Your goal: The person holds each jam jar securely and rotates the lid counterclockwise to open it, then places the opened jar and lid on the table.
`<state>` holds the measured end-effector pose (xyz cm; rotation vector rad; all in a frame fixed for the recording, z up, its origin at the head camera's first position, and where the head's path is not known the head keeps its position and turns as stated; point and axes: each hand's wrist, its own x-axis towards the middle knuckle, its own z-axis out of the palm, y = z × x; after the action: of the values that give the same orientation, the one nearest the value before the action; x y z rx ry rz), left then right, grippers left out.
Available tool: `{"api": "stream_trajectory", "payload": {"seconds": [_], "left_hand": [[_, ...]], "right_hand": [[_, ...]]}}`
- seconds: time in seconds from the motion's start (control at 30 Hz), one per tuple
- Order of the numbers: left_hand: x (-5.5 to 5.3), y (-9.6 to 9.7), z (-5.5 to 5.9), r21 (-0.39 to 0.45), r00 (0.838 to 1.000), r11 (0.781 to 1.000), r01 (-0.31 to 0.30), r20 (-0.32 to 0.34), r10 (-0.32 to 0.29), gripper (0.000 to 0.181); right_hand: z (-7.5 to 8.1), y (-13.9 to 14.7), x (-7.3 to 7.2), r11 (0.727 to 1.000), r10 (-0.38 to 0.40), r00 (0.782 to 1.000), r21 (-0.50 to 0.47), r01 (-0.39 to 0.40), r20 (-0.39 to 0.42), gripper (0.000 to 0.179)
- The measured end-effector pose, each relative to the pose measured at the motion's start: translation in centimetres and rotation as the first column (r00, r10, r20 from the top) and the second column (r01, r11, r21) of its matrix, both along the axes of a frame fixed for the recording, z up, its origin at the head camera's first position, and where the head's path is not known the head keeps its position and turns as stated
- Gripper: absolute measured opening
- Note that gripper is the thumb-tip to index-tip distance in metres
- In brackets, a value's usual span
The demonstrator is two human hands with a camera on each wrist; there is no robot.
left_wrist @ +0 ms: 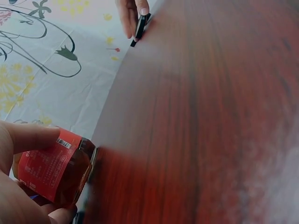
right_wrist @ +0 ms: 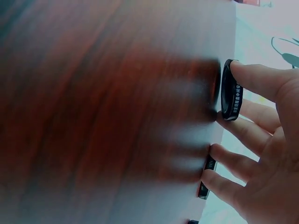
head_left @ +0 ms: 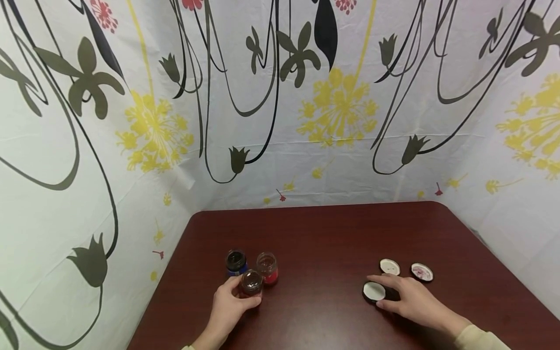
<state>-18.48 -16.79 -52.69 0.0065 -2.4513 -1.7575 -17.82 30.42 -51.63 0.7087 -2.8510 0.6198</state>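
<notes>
My left hand [head_left: 228, 304] grips a small glass jar [head_left: 252, 282] with dark brown contents. In the left wrist view, that jar [left_wrist: 55, 168] shows a red label with a barcode. My right hand [head_left: 411, 297] pinches a black lid [head_left: 374, 291] between thumb and a finger, its pale inner side facing up. From the right wrist, the lid [right_wrist: 232, 91] appears close over the tabletop, white print along its rim. Two other fingertips reach near a second lid [right_wrist: 208, 175].
A jar with a blue label [head_left: 236, 263] and a glass jar with a red label [head_left: 267, 268] stand just behind the held jar. Beyond my right hand lie a pale-lined lid [head_left: 389, 267] and a reddish-stained lid [head_left: 422, 272]. Patterned cloth [head_left: 323, 165] hangs around the dark red table [head_left: 319, 233].
</notes>
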Motion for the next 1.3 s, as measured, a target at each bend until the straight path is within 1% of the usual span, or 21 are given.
{"api": "stream_trajectory", "payload": {"seconds": [0.3,0.53,0.6,0.73,0.83,0.97,1.2,1.3], "left_hand": [[-0.14,-0.40,-0.17,0.052,1.000,0.999,0.014,0.009,-0.014,0.064],[-0.24,-0.57,-0.08,0.030,1.000,1.000,0.002,0.021,-0.003,0.064],[-0.30,-0.60,-0.10,0.036,1.000,0.999,0.003,0.027,-0.004,0.064],[-0.42,-0.67,-0.27,0.049,0.999,0.999,0.011,0.037,-0.012,0.062],[-0.44,-0.78,-0.37,0.041,0.999,0.999,0.018,0.041,-0.019,0.062],[-0.42,-0.83,-0.43,0.038,0.999,0.999,0.024,0.036,-0.026,0.062],[-0.16,-0.72,-0.22,0.073,1.000,0.997,0.020,0.021,-0.022,0.065],[-0.06,-0.71,-0.23,0.062,1.000,0.998,0.017,0.024,-0.018,0.066]], "right_hand": [[-0.07,-0.03,0.09,1.000,0.009,1.000,0.011,-0.009,-0.010,0.056],[-0.26,-0.04,0.19,0.999,0.016,0.998,0.040,-0.014,-0.059,0.059],[-0.32,-0.07,0.20,0.999,0.013,0.998,0.049,-0.009,-0.069,0.061],[-0.40,-0.18,0.30,0.997,0.006,0.997,0.072,-0.001,-0.072,0.063],[-0.40,-0.23,0.35,0.997,0.008,0.998,0.080,-0.003,-0.069,0.064],[-0.38,-0.24,0.39,0.997,0.008,0.997,0.079,-0.002,-0.074,0.063],[-0.30,-0.36,0.39,0.998,0.003,0.998,0.058,0.001,-0.068,0.063],[-0.35,-0.42,0.44,0.998,0.002,0.997,0.055,0.003,-0.079,0.065]]}}
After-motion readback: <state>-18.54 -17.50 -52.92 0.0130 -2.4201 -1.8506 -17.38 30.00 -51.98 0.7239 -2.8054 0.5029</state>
